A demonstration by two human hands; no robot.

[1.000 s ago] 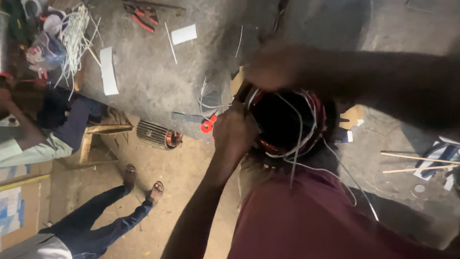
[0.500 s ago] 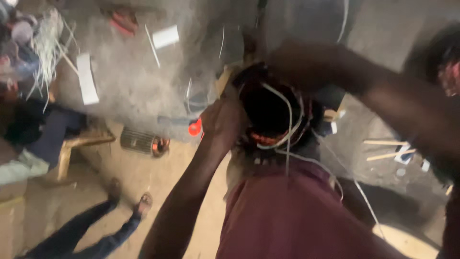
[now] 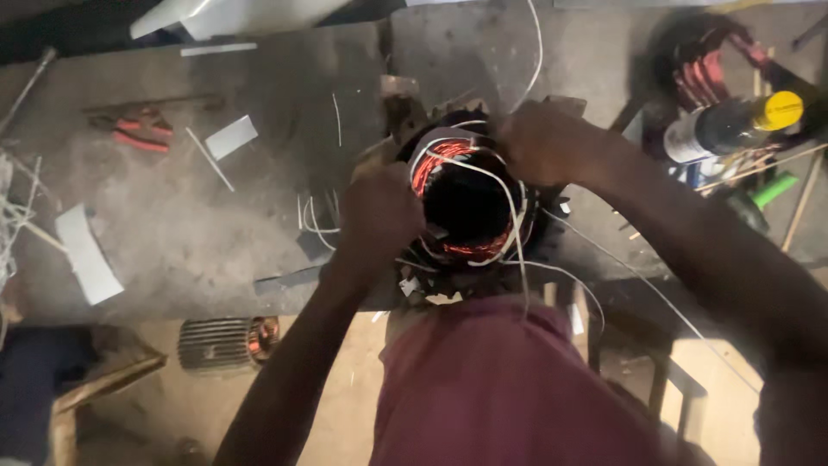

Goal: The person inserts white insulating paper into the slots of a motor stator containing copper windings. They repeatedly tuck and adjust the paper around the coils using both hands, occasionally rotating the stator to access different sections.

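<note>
The left hand (image 3: 379, 216) covers the left rim of the motor stator (image 3: 470, 203), and the right hand (image 3: 543, 142) covers its upper right rim; whether the fingers pinch a wire there cannot be told. The stator's bore is black, its inside lost. A second wound coil (image 3: 716, 65) at the worktop's (image 3: 172, 216) far right corner is cut by the top edge. The finned motor (image 3: 228, 343) below the near edge is dim and blurred.

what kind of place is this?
Likely a small motor-rewinding or electrical repair workshop. Both hands, left hand and right hand, grip a stator with copper windings and white wires on a grimy workbench; red-handled pliers lie on it, and another finned motor sits on the floor.
</note>
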